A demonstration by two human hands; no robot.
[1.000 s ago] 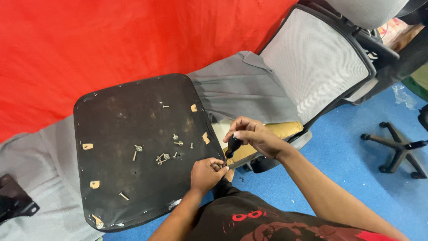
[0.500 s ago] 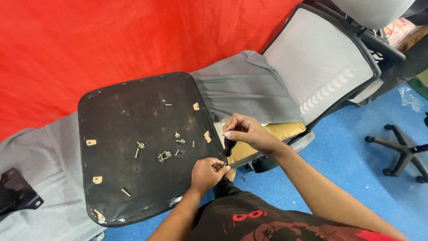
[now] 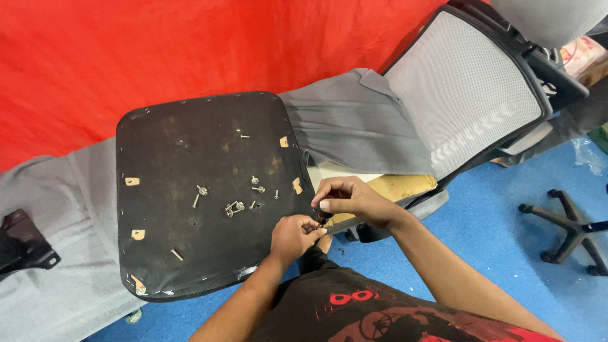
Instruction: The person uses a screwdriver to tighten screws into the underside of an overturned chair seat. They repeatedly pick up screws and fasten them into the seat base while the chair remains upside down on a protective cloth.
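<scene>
An upturned chair seat with a black underside lies in front of me. Several loose screws rest on it. My right hand grips a small dark-handled tool, tip pointing down near the seat's right edge. My left hand pinches something small right under that tool; what it is I cannot make out. The two hands touch at the fingertips.
A grey mesh chair back leans at the right. Grey cloth lies over the floor and under the seat. A black five-star chair base stands on the blue floor at far right. A red sheet hangs behind.
My right hand has come down and closer to the left hand with the tool. The view has shifted slightly.
</scene>
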